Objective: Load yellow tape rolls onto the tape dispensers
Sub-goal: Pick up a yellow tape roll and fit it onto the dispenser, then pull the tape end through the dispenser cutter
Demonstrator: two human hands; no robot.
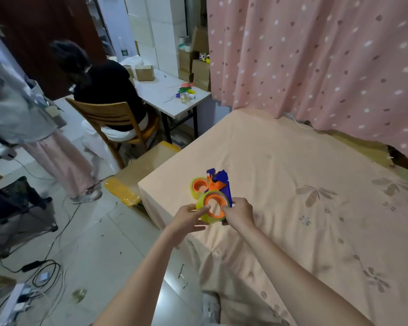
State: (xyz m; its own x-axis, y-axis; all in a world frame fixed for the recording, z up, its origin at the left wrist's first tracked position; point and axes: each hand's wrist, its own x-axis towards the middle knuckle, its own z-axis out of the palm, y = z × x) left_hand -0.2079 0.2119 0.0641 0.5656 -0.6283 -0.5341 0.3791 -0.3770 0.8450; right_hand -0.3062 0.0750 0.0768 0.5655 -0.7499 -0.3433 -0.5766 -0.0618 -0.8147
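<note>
Both hands close on one yellow tape roll (207, 214) with an orange core: the left hand (186, 220) grips its left edge with the thumb lying across the face, and the right hand (239, 212) pinches its right edge, fingers curled behind, where a blue tape dispenser (224, 184) stands up just beyond the roll. Whether the roll already sits on the dispenser's orange hub cannot be told, because the hands and roll cover that joint. Both forearms reach up from the bottom edge and converge, wrists roughly level, holding the roll just above the near left corner of the bed (292, 184). The bed, covered in a peach sheet with faint flower embroidery, fills the right half of the view. Behind the bed hangs a pink spotted curtain (316, 62). Left of the bed lies a pale tiled floor (99, 243) strewn with cables, and beyond the bed's far left corner a seated person (108, 90) in a black top faces a white table (170, 95) on a wooden chair (118, 121). A second yellow tape roll (199, 185), also orange-cored, rests on the bed touching the dispenser's left side. The dispenser's lower body is hidden behind the held roll.
</note>
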